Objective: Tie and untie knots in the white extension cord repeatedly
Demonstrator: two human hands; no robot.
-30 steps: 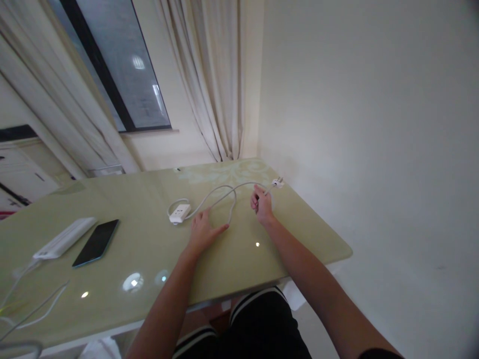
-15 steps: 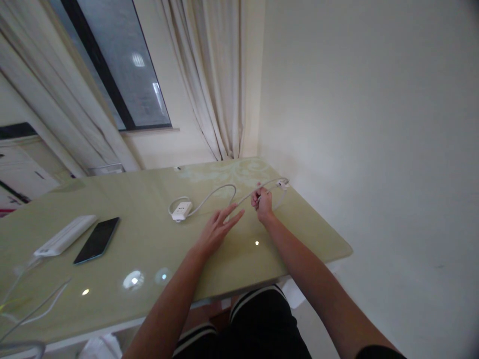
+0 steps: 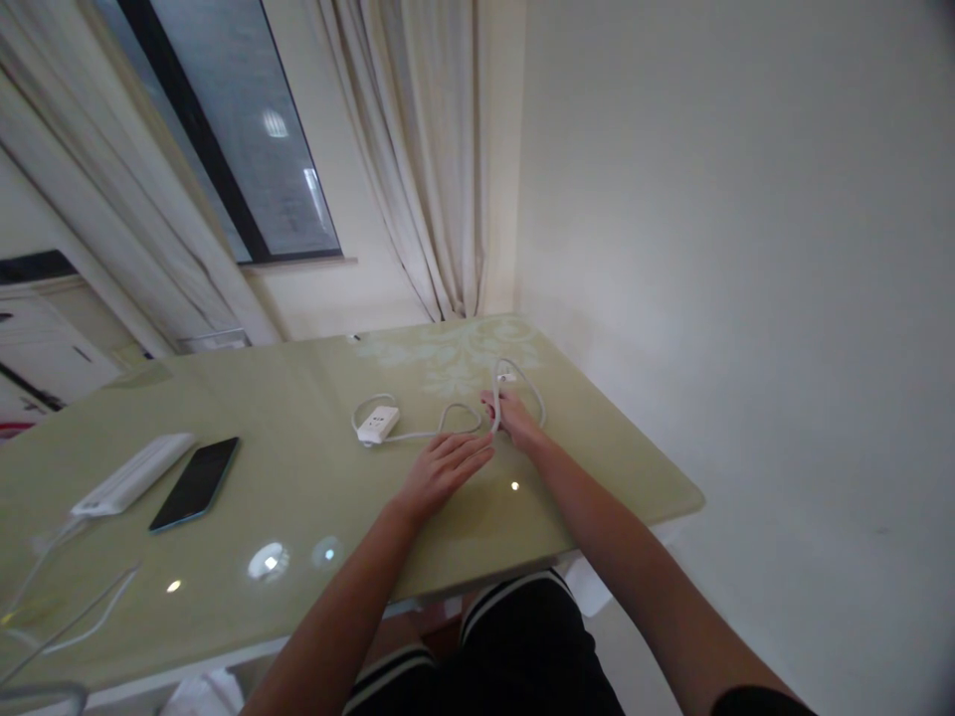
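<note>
A small white socket block (image 3: 378, 425) lies on the pale green glass table (image 3: 298, 497), with its white cable (image 3: 425, 434) curling to the right. My right hand (image 3: 513, 420) is closed on that cable, which loops up behind it to the plug (image 3: 507, 377). My left hand (image 3: 448, 467) rests flat on the table with fingers stretched out, just in front of the cable and not gripping it.
A black phone (image 3: 194, 483) and a long white power strip (image 3: 134, 474) lie at the left, with thin white cords (image 3: 75, 617) trailing to the table's near left corner. Curtains (image 3: 425, 149) and a window stand behind. A white wall is close on the right.
My right hand has pulled the plug end of the cable back and left into a loop. The socket block slid slightly right. My left hand settled flat near the cable.
</note>
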